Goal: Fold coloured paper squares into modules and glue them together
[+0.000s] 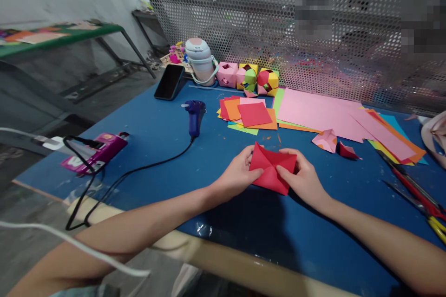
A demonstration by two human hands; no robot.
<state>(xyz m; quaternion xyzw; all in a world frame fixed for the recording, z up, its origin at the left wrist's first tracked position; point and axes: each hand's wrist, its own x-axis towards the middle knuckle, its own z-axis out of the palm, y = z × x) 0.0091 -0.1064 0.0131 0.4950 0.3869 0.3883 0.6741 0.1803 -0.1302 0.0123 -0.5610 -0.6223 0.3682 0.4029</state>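
Observation:
A red sheet of origami paper (270, 169), its corners folded toward the centre, is held up just above the blue table. My left hand (240, 169) grips its left side, thumb on top and fingers behind. On the opposite side my right hand (301, 174) pinches it, with the thumb pressing near the middle crease. Beyond the hands lies a stack of small coloured paper squares (254, 113), a red one on top. Right of that stack sit a folded pink paper piece (326, 140) and a small folded red piece (347, 151).
A blue glue gun (195, 118) trails its black cord to a purple power strip (95, 152) at left. At the back stand a phone (169, 82), a flask (200, 62) and paper cubes (247, 77). Pink sheets (320, 109) and scissors (418, 202) lie at right.

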